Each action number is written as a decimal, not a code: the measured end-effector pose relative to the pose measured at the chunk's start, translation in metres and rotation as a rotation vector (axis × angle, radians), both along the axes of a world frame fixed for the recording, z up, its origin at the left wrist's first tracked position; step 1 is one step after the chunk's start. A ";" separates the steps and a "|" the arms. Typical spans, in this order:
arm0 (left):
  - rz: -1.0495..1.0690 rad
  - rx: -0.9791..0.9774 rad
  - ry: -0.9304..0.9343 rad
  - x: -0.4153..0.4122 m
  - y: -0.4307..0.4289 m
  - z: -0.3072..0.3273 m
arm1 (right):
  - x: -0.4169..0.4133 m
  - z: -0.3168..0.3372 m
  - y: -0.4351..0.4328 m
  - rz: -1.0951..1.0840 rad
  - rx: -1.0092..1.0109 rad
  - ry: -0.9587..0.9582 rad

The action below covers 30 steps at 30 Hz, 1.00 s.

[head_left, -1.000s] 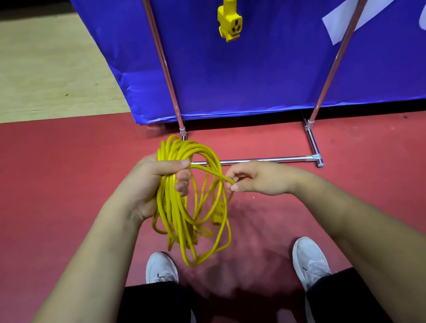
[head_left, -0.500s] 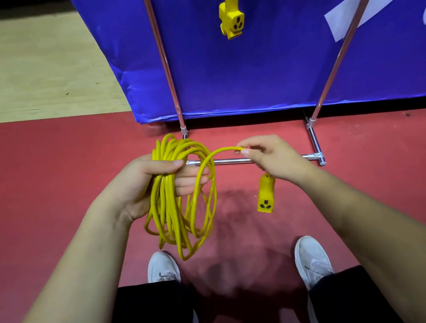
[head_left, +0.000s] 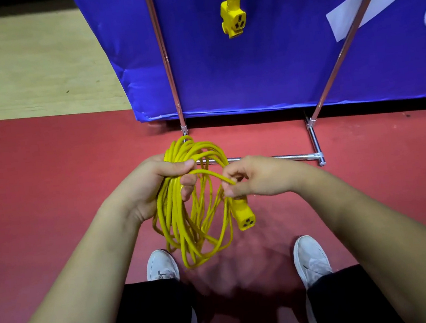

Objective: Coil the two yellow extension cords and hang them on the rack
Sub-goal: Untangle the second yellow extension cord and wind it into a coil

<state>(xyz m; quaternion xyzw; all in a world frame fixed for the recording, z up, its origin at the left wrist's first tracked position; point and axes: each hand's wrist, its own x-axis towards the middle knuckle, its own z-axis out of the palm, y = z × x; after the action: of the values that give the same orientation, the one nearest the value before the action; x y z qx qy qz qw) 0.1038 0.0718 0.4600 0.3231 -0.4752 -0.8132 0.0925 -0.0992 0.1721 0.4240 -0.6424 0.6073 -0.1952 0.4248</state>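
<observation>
- Grips the coiled yellow extension cord [head_left: 185, 226] at centre frame in the left hand [head_left: 153, 187], fingers [head_left: 189, 188] and thumb wrapped round the gathered loops near their top.
- Lets the loops hang below that hand, above the red floor [head_left: 36, 196] and between two white shoes [head_left: 161, 265].
- Pinches the coil's loose last strand in the right hand [head_left: 259, 177], fingers [head_left: 233, 192] curled tight on it, just right of the left hand.
- Leaves the yellow socket end [head_left: 244, 215] dangling directly under the right hand, beside the right edge of the coil.
- Shows the second yellow cord [head_left: 233, 16] at top centre of frame, socket downward, hanging in front of a blue banner [head_left: 276, 73] and well clear of the floor.
- Frames the metal rack [head_left: 286, 157] just beyond the hands: base bar on the floor, two slanted uprights rising past the banner.
</observation>
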 end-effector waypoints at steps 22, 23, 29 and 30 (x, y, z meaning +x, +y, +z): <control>-0.383 -0.516 -0.340 -0.014 0.015 -0.010 | 0.014 0.030 0.003 -0.035 -0.160 0.202; -0.442 -0.570 -0.349 -0.015 0.017 -0.009 | 0.019 0.028 0.004 -0.001 -0.169 0.316; -0.589 -0.717 -0.443 -0.010 0.017 -0.009 | 0.034 0.016 0.007 -0.027 -0.270 0.487; -0.564 -0.761 -0.444 -0.009 0.017 -0.010 | 0.034 0.016 0.007 -0.042 -0.254 0.464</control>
<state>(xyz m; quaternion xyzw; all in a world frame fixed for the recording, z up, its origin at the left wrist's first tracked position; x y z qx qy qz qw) 0.0950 0.0892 0.4503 0.2909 -0.8137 -0.4882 -0.1222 -0.0653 0.1795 0.4401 -0.7054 0.6722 -0.1262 0.1861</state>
